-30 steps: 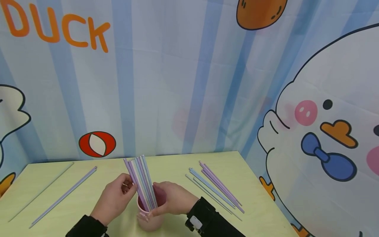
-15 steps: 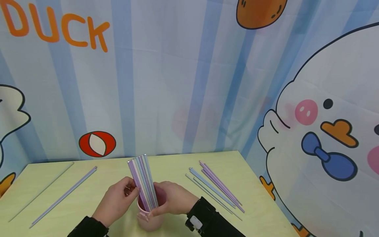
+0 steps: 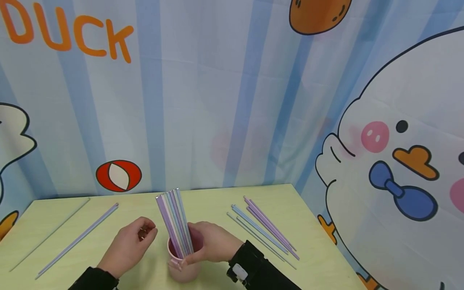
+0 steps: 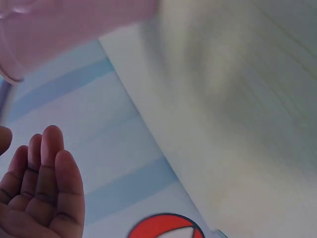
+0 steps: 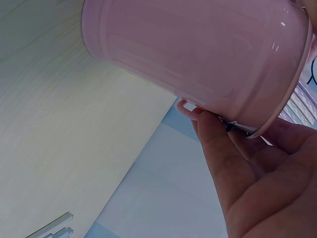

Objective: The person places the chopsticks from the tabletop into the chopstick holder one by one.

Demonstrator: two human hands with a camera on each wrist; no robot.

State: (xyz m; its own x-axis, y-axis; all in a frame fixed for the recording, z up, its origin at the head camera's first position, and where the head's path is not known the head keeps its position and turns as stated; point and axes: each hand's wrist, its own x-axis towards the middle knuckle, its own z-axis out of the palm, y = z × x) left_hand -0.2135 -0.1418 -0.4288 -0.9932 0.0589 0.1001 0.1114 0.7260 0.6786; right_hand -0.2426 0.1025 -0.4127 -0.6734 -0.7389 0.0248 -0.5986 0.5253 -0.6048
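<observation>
A pink pail-like cup [image 3: 184, 274] stands upright at the table's near middle. A bundle of thin pastel straw-like sticks [image 3: 175, 221], purple, white and blue, leans to the left inside it. My right hand [image 3: 214, 242] grips the cup at its rim. In the right wrist view, fingers [image 5: 218, 148] touch the cup wall [image 5: 183, 54] beside a small pink loop. Left of the cup, my left hand [image 3: 129, 245] is apart from the sticks, its fingers loosely bent around nothing. The left wrist view shows that palm [image 4: 42, 198] bare.
On the right lie loose purple sticks [image 3: 272, 225], blue sticks [image 3: 259, 229] and thin pale sticks [image 3: 261, 241]. To the left are a pale green stick [image 3: 50, 235] and bluish-purple sticks [image 3: 77, 241]. A printed curtain [image 3: 203, 100] hangs behind the table [image 3: 326, 257].
My left hand has let go of the sticks' left side and moved left, away from the cup. The bundle has shifted slightly together to the right. My right hand stays on the cup.
</observation>
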